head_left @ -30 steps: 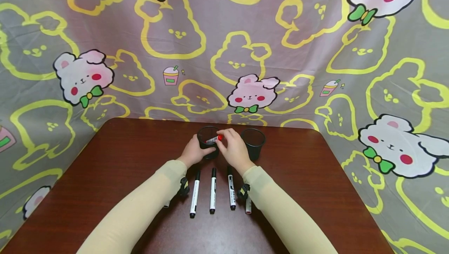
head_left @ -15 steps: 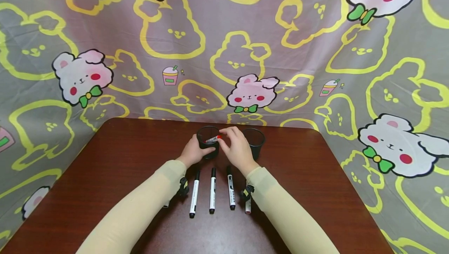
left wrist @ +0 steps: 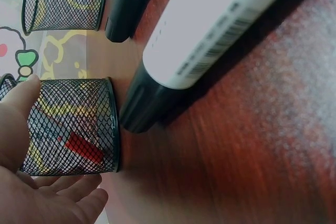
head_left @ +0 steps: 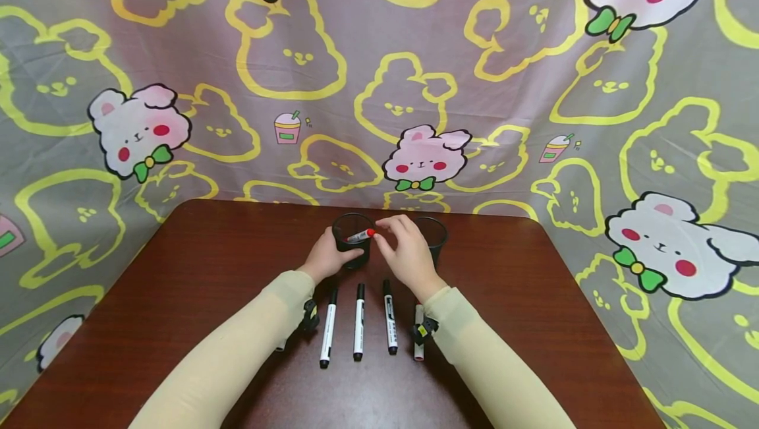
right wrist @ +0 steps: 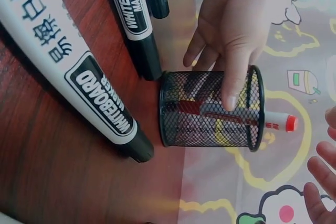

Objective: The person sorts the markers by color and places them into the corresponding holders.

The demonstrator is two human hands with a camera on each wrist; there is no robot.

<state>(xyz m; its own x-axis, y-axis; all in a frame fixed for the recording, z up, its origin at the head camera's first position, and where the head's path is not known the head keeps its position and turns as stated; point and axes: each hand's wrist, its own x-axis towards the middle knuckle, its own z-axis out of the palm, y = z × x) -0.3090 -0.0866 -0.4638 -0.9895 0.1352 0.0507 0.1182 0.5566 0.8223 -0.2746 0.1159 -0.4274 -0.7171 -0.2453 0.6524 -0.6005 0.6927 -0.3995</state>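
Observation:
My left hand (head_left: 325, 257) grips a black mesh pen holder (right wrist: 210, 137) at the back of the table, thumb on the near side and fingers behind. A white whiteboard marker with red ends (head_left: 360, 236) leans inside it. One red end pokes out past the rim in the right wrist view. Just right of that end, my right hand (head_left: 410, 256) has its fingers apart and holds nothing. Its fingertips (right wrist: 320, 166) show at the edge of the right wrist view. The right hand partly hides a second mesh pen holder (head_left: 435, 238) in the head view.
Three white markers with black caps lie in a row nearer me: a left one (head_left: 328, 329), a middle one (head_left: 359, 323) and a right one (head_left: 391, 323). A red-ended marker (head_left: 419, 343) lies by my right wrist. A patterned cloth (head_left: 332, 172) hangs behind the table.
My right hand has let go of the red marker and moved a little to the right. The marker stays leaning in the pen holder. My left hand has not moved.

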